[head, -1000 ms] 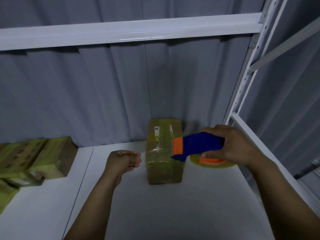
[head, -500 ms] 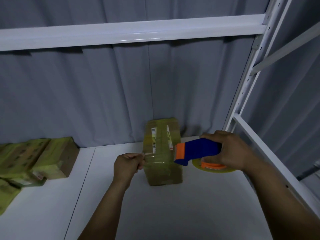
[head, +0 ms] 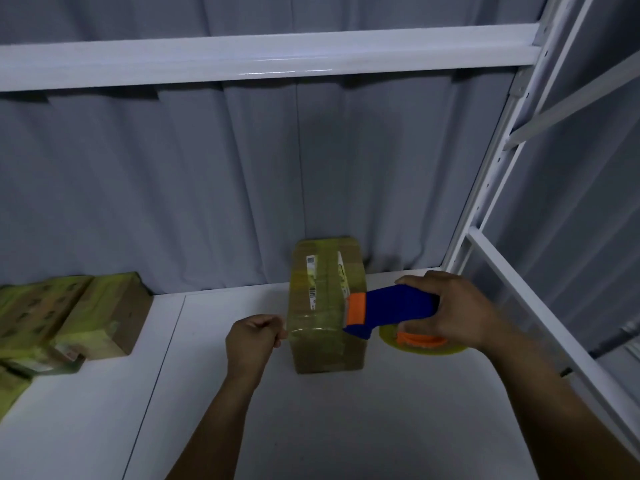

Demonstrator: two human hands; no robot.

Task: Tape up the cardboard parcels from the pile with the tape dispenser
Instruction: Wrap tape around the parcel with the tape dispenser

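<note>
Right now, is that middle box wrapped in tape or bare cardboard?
Partly wrapped: glossy yellowish tape covers the parcel on top and upper front; the lowest front strip looks plain brown cardboard.

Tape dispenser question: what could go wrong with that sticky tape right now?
The clear tape strip, seemingly pinched by the left hand, runs to the blue and orange tape dispenser in the right hand. It might twist or stick to itself. Neither hand holds the brown cardboard parcel on the white shelf, so pulling may slide or tip it.
</note>
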